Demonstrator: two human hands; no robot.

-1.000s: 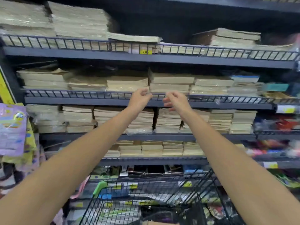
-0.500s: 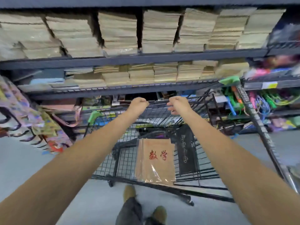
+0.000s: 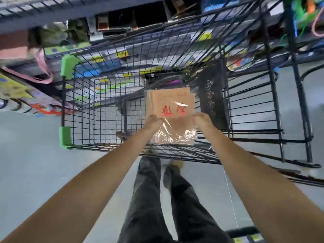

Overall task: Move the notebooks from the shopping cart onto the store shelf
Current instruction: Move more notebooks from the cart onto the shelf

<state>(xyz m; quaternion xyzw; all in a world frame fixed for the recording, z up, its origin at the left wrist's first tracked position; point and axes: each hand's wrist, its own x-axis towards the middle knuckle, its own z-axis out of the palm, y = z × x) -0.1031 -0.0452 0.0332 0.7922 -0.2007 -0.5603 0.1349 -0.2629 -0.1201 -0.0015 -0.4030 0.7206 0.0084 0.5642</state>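
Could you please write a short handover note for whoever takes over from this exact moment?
Left hand: grips the left edge of the notebook pack.
Right hand: grips its right edge.
Pack: plastic-wrapped, brown with red characters, inside the shopping cart on its near right side; it is the only pack I can see there.
Done: both hands are on the pack.
Left: lift it out and place it on the store shelf behind the cart.

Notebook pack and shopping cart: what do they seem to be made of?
Notebook pack: matte brown kraft-like paper covers with red print, wrapped in clear glossy film, likely plastic, given glare and wrinkles. Shopping cart: thin dark wire grid, probably coated metal. Its green corner guards look like plastic.
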